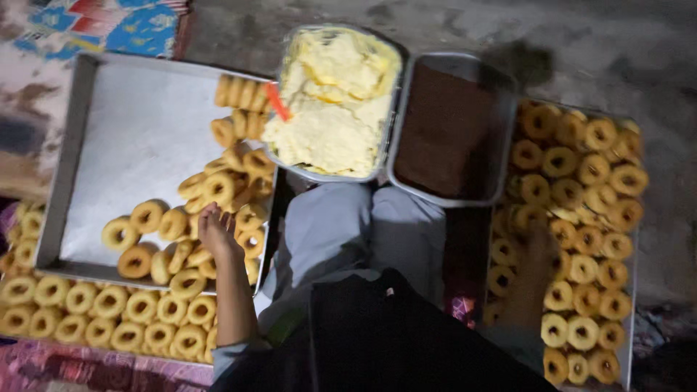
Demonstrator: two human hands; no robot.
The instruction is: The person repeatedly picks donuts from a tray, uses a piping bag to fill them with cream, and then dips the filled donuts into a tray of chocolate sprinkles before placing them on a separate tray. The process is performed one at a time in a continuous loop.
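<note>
Head view is showing the left hand reaching with loose fingers into ring cookies on the metal tray; lifting one gently seems best. The right hand is blurred, grip unclear.

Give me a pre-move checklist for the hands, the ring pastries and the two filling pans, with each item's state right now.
1. Left hand on the ring pastries in the left tray: ok, resting on the pile.
2. Left hand's grip on a pastry: cannot tell.
3. Right hand over the right tray: ok, but dark and blurred.
4. Right hand holding anything: cannot tell.
5. Yellow filling pan within sight, red utensil in it: ok.
6. Brown filling pan beside it: ok.
</note>
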